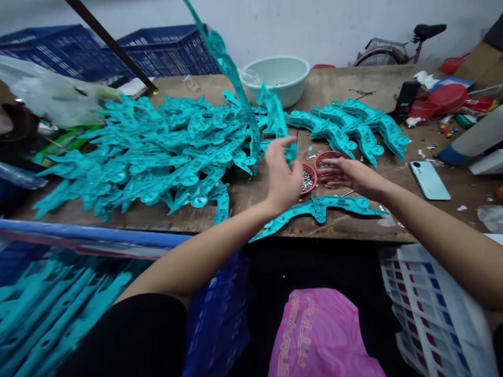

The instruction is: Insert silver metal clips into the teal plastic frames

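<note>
Counter [338, 86], one, with pale basin [295, 88], one; left of the basin, a teal heap [165, 152], overlapped beyond counting, blocks part of two blue crates [168, 52]; right of it, three teal stacks [349, 128]. Before the basin: single teal part [320, 209]; left hand [283, 175], blurred, at a raised teal piece [277, 118], grip undeterminable; right hand [349, 175], fingers extended and loose, partly hiding two red baskets [315, 179] of small metal pieces [307, 179].
</note>
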Available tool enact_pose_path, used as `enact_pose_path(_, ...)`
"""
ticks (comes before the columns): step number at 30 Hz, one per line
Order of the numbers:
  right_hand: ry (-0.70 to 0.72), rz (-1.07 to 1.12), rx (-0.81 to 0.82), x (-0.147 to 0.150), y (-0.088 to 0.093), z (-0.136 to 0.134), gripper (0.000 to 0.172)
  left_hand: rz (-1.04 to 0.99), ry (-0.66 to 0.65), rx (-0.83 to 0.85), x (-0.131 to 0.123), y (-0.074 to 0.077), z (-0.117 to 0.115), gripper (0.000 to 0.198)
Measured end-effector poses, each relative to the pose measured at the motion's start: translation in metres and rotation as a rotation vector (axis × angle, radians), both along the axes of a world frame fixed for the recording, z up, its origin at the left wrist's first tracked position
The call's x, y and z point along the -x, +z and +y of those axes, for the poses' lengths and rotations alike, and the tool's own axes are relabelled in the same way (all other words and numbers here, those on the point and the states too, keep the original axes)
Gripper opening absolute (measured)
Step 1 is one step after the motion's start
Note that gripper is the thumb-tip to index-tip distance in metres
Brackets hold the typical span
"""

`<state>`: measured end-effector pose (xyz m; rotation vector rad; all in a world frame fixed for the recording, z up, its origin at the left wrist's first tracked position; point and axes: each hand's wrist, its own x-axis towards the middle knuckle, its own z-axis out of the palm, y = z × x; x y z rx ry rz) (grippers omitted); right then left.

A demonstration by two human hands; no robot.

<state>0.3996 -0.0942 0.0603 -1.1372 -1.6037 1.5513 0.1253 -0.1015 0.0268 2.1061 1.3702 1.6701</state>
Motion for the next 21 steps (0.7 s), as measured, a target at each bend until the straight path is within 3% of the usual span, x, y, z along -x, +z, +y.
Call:
enact_pose_path(2, 0.001, 0.225, 0.086, 0.012, 0.002, -0.008, 0.091, 0.223, -0.152, -0.015, -0.031, -0.009, -0.038, 0.051)
enact_pose_path(4, 0.006, 0.260, 0.065, 0.015, 0.005, -0.011, 0.091, 0.448, -0.387, -0.032, -0.050, -0.012, -0.062, 0.062)
enact_pose_path(6, 0.007, 0.147, -0.004, 0.003, 0.009, -0.006, 0.087, 0.653, -0.543, -0.022, -0.049, -0.003, -0.067, 0.051)
enact_pose_path(7, 0.016, 0.048, -0.037, -0.009, 0.012, 0.000, 0.085, 0.729, -0.561, -0.018, -0.042, 0.006, -0.063, 0.045)
enact_pose_path(8, 0.040, -0.065, -0.053, -0.023, 0.015, 0.007, 0.081, 0.798, -0.516, 0.021, -0.033, 0.018, -0.055, 0.050)
enact_pose_path(10, 0.134, -0.267, -0.016, -0.057, 0.021, 0.022, 0.070, 0.862, -0.291, 0.136, -0.012, 0.043, -0.038, 0.066)
enact_pose_path(13, 0.383, -0.375, 0.121, -0.095, 0.027, 0.037, 0.055, 0.953, -0.091, 0.331, 0.005, 0.070, -0.018, 0.085)
enact_pose_path(17, 0.572, -0.506, 0.070, -0.096, 0.023, 0.039, 0.050, 1.203, -0.112, 0.744, 0.000, 0.076, -0.017, 0.061)
enact_pose_path(19, 0.523, -0.687, -0.101, -0.084, 0.014, 0.039, 0.057, 1.307, -0.178, 0.864, -0.006, 0.074, -0.023, 0.049)
enact_pose_path(21, 0.455, -0.887, -0.263, -0.074, 0.001, 0.040, 0.076, 1.383, -0.230, 0.912, -0.010, 0.071, -0.029, 0.045)
